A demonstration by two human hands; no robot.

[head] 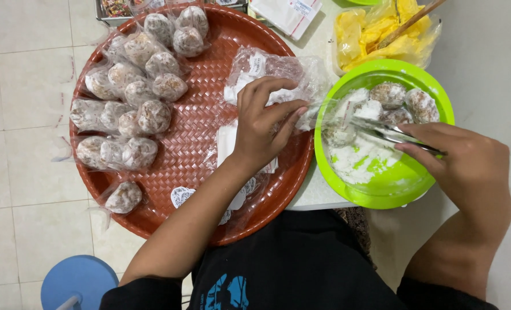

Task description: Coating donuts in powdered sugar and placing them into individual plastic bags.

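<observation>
Here, my left hand (pixel 265 121) pinched a clear bag (pixel 278 74) open; my right hand (pixel 467 166), at three o'clock, squeezed tongs (pixel 381 131) around a floured ball (pixel 341 136), next needing a steady slide into the bag.

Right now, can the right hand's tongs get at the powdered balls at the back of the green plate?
Probably yes. The right hand holds the tongs over the green plate, and the powdered balls lie uncovered just beyond the tips.

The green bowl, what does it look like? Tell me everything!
The green bowl is round, bright lime, plastic-looking, sitting on the white table edge beside the red woven tray. White powder covers its bottom, and several powder-dusted balls sit at its far side. Metal tongs held by the right hand reach into it.
</observation>
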